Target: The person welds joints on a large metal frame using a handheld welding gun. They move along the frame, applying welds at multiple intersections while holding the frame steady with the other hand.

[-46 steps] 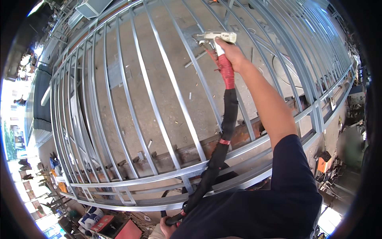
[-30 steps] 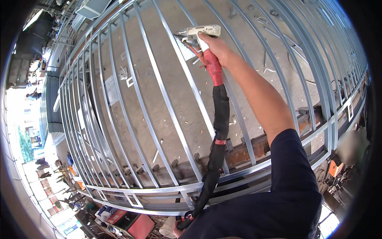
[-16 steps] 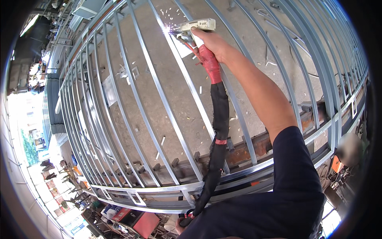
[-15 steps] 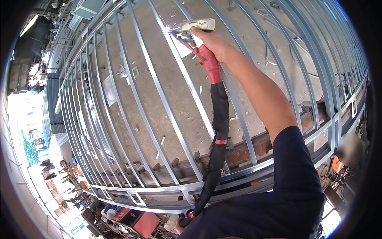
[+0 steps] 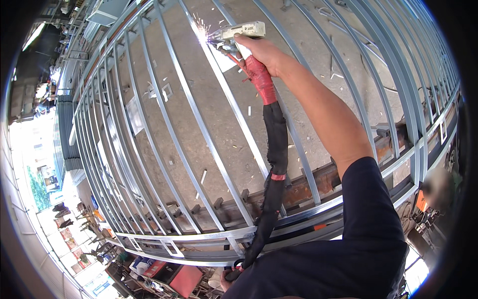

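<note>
One hand of ours, the right hand, grips the welding torch far up the steel grille, its tip sparking against a bar; our left hand stays unseen.

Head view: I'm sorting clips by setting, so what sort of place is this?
Probably a metal fabrication yard or welding workshop. The right hand holds a red-handled welding torch throwing sparks at a large silver steel-bar grille laid over a concrete floor.
</note>
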The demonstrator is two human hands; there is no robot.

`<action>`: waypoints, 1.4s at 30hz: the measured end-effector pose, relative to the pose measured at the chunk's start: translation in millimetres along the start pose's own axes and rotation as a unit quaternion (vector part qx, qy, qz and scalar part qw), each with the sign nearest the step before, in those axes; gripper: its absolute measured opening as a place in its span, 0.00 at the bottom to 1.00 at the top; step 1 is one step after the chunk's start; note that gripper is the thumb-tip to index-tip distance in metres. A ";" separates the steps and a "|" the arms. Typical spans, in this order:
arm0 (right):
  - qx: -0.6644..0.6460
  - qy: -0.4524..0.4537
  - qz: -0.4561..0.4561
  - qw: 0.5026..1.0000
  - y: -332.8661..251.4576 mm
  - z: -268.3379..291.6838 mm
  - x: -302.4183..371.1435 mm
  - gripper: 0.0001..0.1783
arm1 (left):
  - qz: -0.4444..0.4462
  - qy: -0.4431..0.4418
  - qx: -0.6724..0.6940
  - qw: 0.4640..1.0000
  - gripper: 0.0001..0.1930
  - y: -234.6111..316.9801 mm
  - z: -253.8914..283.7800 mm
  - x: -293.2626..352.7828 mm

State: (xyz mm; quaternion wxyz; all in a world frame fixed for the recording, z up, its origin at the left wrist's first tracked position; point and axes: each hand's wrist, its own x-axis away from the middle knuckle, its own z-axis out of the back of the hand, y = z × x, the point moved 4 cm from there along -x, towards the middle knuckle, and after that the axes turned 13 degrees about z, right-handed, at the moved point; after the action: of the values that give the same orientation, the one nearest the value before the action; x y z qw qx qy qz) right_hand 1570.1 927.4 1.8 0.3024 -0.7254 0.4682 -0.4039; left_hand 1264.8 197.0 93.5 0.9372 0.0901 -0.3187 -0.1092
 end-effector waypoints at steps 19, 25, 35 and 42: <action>0.006 0.048 0.047 0.998 -7.2 29.4 85.3 0.29 | -0.110 0.056 -0.068 0.990 0.17 -43.6 8.9 -40.0; 0.027 0.018 0.004 0.999 11.8 38.3 113.4 0.28 | -0.129 0.032 -0.077 0.988 0.15 -28.9 11.9 -60.1; 0.044 0.009 -0.031 0.999 2.1 25.0 123.2 0.28 | -0.103 0.025 -0.056 0.993 0.13 -35.9 0.9 -57.5; 0.043 -0.005 -0.009 0.999 10.2 31.1 114.0 0.27 | -0.135 0.023 -0.062 0.989 0.13 -47.2 0.2 -65.7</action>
State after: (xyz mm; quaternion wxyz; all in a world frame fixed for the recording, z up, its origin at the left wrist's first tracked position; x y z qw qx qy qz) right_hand 1619.5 820.1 12.7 0.3323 -0.7178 0.4425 -0.4226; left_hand 1206.9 168.9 44.4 0.9248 0.0760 -0.2749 -0.2520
